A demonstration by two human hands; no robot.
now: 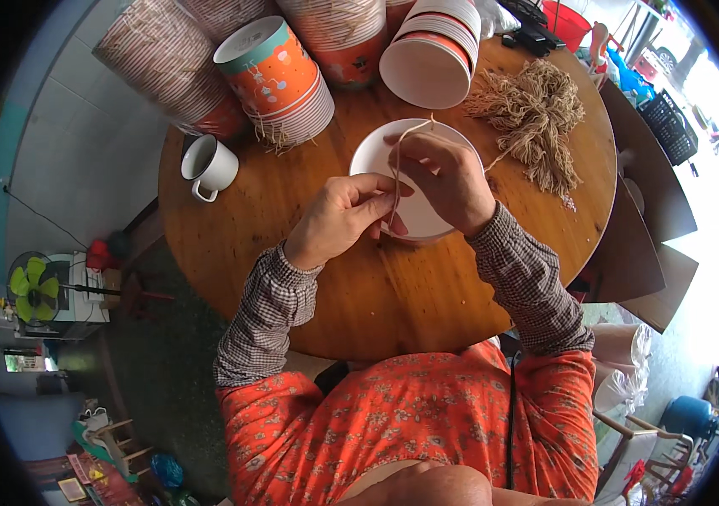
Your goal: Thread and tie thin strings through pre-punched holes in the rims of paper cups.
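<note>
A white-lined paper bucket (431,209) stands on the table between my hands, its open mouth facing up. A thin tan cord (399,173) comes up from its far rim, bends over and hangs down across the opening. My left hand (338,215) pinches this cord between thumb and fingers at the bucket's left side. Over the bucket's right side, my right hand (452,173) has its fingers curled, with the fingertips at the upper part of the cord. Its thumb side is partly hidden, as is the bucket's outer wall.
Tall stacks of nested paper buckets (279,80) line the table's far left; another stack (427,67) lies tipped at the back. A bundle of tan cords (541,118) sits at right. A white enamel mug (209,164) stands at left. Cardboard (642,228) flanks the table's right edge.
</note>
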